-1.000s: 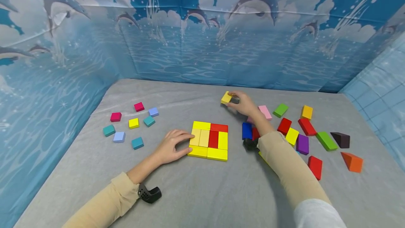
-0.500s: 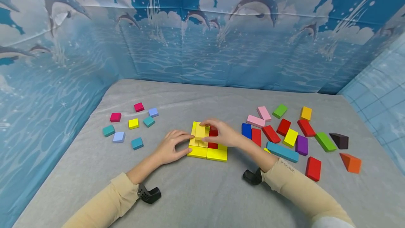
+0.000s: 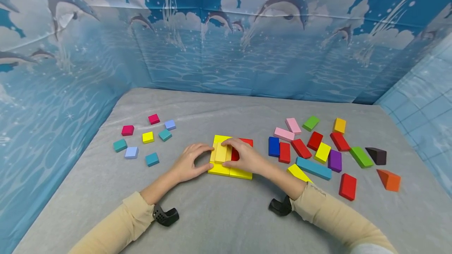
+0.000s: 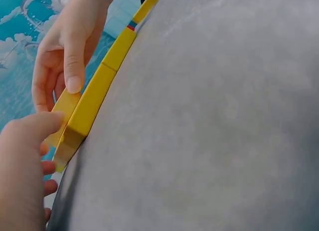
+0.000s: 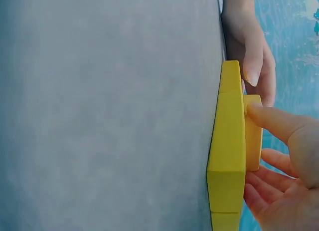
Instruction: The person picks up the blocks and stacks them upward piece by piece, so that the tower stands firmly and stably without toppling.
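Observation:
A flat square of yellow and red wooden blocks [image 3: 241, 173] lies in the middle of the grey cloth. On top of it rests a pale yellow block [image 3: 221, 154], lying flat with its length pointing away from me. My right hand [image 3: 247, 157] pinches that block between thumb and fingers at its near and far ends, covering part of the red blocks. My left hand [image 3: 190, 162] touches the left edge of the square with thumb and fingertip, its fingers loosely bent. In the right wrist view the pale yellow block [image 5: 253, 136] sits against the yellow row [image 5: 228, 133].
Small cubes lie at left, among them a yellow one [image 3: 148, 137] and a teal one [image 3: 152, 159]. Several blocks are spread at right, including a long blue one [image 3: 313, 168], a purple one [image 3: 334, 160] and an orange triangle [image 3: 389, 180]. A dolphin-printed curtain [image 3: 212, 62] hangs behind.
My right hand has carried the pale yellow block from the back of the cloth leftward and nearer, and set it on the square. The left hand has stayed at the square's left edge.

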Demonstrator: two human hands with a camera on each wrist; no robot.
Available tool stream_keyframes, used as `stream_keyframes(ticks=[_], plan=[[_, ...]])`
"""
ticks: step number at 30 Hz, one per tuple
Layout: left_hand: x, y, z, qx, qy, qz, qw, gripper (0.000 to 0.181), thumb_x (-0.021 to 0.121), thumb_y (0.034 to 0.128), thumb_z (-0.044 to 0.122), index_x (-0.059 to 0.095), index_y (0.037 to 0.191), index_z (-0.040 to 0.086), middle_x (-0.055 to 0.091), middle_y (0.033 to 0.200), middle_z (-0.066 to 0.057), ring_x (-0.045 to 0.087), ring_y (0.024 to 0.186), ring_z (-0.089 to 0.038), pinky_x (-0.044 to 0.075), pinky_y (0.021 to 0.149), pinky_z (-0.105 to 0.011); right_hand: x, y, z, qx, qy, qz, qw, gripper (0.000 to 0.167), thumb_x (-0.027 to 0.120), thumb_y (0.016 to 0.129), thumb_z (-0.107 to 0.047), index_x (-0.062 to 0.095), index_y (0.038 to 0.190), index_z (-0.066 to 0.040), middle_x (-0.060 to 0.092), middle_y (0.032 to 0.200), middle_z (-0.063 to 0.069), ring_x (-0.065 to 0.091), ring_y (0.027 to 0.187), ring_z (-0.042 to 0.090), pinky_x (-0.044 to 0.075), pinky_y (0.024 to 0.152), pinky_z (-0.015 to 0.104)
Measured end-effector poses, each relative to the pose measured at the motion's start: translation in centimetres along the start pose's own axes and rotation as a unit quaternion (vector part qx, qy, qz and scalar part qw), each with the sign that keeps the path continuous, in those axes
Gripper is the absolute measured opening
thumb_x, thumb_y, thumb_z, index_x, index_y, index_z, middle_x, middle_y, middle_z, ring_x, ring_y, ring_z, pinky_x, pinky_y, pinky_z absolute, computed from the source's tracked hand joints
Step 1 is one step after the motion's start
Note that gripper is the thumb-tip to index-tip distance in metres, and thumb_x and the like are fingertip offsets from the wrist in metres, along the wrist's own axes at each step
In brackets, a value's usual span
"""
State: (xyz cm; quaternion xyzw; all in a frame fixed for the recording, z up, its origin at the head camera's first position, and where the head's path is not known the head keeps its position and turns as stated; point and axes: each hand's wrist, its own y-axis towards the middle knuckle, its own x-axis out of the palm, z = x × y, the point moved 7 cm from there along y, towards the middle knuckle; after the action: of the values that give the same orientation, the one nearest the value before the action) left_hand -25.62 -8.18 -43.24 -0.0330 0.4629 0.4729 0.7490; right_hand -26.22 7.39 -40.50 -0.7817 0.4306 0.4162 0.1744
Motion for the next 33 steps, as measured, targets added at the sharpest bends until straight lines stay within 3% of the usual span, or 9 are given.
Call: stream_keyframes(ticks=[4, 12, 16, 21, 26, 33], plan=[[0.1, 0.5, 0.0, -0.019, -0.018, -0.015, 0.9995, 0.057, 0.066, 0.0817, 0.033, 0.047, 0.131, 0.012, 0.047, 0.131, -0.006, 0.042, 0.121, -0.024, 0.032, 0.099, -0.051, -0.1, -0.1, 0.0, 0.007, 0.004, 0.004, 1.0000, 0.057, 0.074, 0.076, -0.028, 0.051, 0.124, -0.008, 0.050, 0.128, 0.009, 0.048, 0.113, 0.023, 0.045, 0.091, 0.041], [0.7, 1.6, 0.1, -0.021, -0.027, -0.054, 0.9979, 0.070, 0.067, 0.0796, 0.036, 0.037, 0.138, 0.011, 0.038, 0.141, -0.005, 0.033, 0.130, -0.024, 0.024, 0.105, -0.052, -1.2, -0.3, 0.6, 0.010, 0.040, -0.009, 0.9991, 0.064, 0.073, 0.078, -0.024, 0.043, 0.131, -0.004, 0.049, 0.128, 0.012, 0.048, 0.113, 0.025, 0.043, 0.094, 0.042], [1.0, 1.8, 0.0, -0.018, -0.025, -0.065, 0.9974, 0.066, 0.066, 0.0804, 0.037, 0.040, 0.137, 0.014, 0.041, 0.140, -0.003, 0.034, 0.128, -0.022, 0.023, 0.105, -0.050, -3.9, -1.3, 2.7, 0.034, 0.045, 0.011, 0.9984, 0.060, 0.071, 0.080, -0.019, 0.043, 0.131, -0.003, 0.049, 0.128, 0.016, 0.047, 0.114, 0.030, 0.042, 0.093, 0.046], [1.0, 1.8, -0.2, -0.018, -0.028, -0.053, 0.9980, 0.059, 0.066, 0.0812, 0.034, 0.046, 0.134, 0.016, 0.045, 0.137, -0.003, 0.037, 0.126, -0.021, 0.023, 0.105, -0.049, -6.7, -3.9, 6.6, 0.050, 0.008, 0.044, 0.9977, 0.060, 0.072, 0.079, -0.019, 0.045, 0.129, 0.000, 0.049, 0.127, 0.020, 0.045, 0.114, 0.035, 0.040, 0.094, 0.051], [0.9, 1.7, -0.3, -0.022, -0.019, -0.043, 0.9986, 0.058, 0.066, 0.0813, 0.035, 0.047, 0.133, 0.017, 0.047, 0.135, -0.004, 0.038, 0.125, -0.022, 0.025, 0.103, -0.049, -7.6, -6.0, 9.2, 0.091, -0.030, 0.036, 0.9948, 0.062, 0.073, 0.078, -0.023, 0.045, 0.128, 0.000, 0.046, 0.128, 0.021, 0.045, 0.114, 0.036, 0.042, 0.091, 0.052], [1.0, 1.7, -0.3, -0.017, -0.013, -0.042, 0.9989, 0.059, 0.067, 0.0816, 0.035, 0.047, 0.134, 0.017, 0.046, 0.136, -0.004, 0.037, 0.126, -0.022, 0.025, 0.103, -0.049, -7.5, -6.8, 10.3, 0.115, -0.044, 0.017, 0.9923, 0.064, 0.072, 0.079, -0.025, 0.043, 0.130, -0.001, 0.044, 0.129, 0.024, 0.043, 0.113, 0.038, 0.042, 0.089, 0.053]])
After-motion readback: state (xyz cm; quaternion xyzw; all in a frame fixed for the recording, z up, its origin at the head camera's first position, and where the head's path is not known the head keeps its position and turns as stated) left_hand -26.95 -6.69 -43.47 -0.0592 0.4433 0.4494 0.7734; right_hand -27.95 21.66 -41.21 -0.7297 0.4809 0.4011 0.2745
